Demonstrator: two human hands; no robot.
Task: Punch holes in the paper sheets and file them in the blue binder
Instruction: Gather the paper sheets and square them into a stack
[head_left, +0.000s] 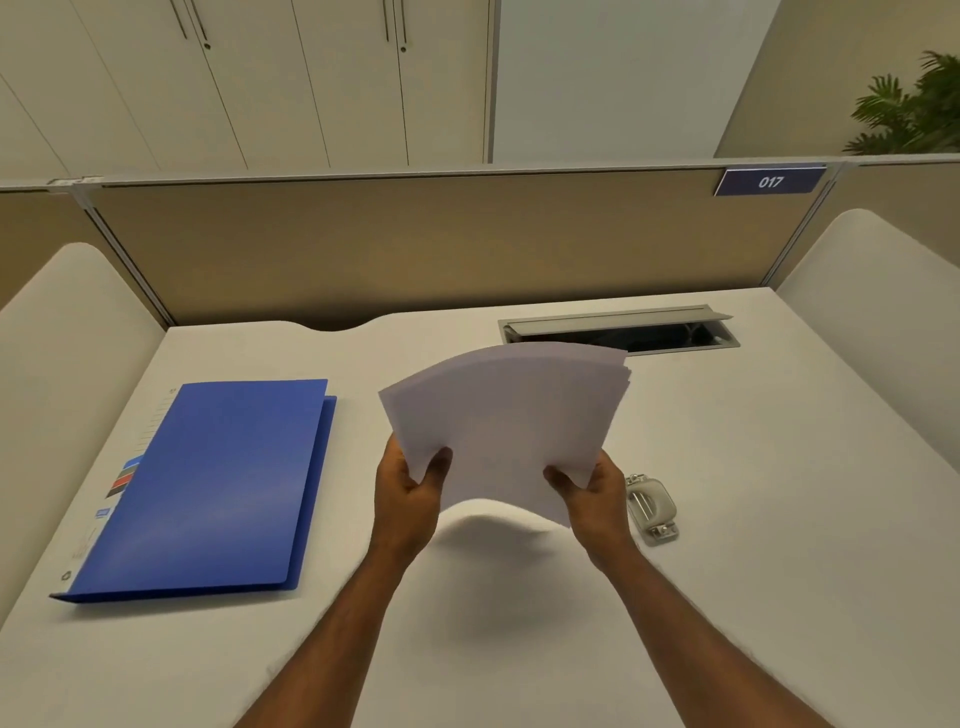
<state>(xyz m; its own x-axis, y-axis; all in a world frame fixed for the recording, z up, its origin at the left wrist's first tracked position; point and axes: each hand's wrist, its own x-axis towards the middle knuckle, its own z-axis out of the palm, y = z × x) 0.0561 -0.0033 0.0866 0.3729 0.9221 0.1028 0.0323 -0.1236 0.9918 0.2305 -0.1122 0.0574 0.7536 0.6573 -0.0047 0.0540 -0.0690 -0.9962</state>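
- Holding a thin stack of plain white paper sheets (506, 426) in the air above the matte off-white desk top (753, 571), the person grips it at its near edge with both hands; a soft shadow lies on the desk beneath it.
- The left hand (410, 493) pinches the near-left corner, thumb on top and fingers curled underneath.
- The right hand (592, 493) pinches the near-right corner in the same way.
- The stack's long axis runs away from the person and leans a little to the right, so its far edge points toward the grey metal cable hatch (618, 330) set into the desk.
- The sheets look smooth and limp: the near edge bows up in an arch between the hands, and the far-right corner is fanned into separate layers.
- The flat blue plastic binder (218, 488) lies closed on the left of the desk, well apart from the paper, with its long axis also running away from the person and tilted right; its cover has a faint sheen, and a white printed label runs along its left edge.
- A small rounded grey metal hole punch (652, 506) sits on the desk just beside the right hand.
- Beyond the desk stands a beige fabric partition (415, 244) bearing a dark blue plate marked 017 (769, 182).
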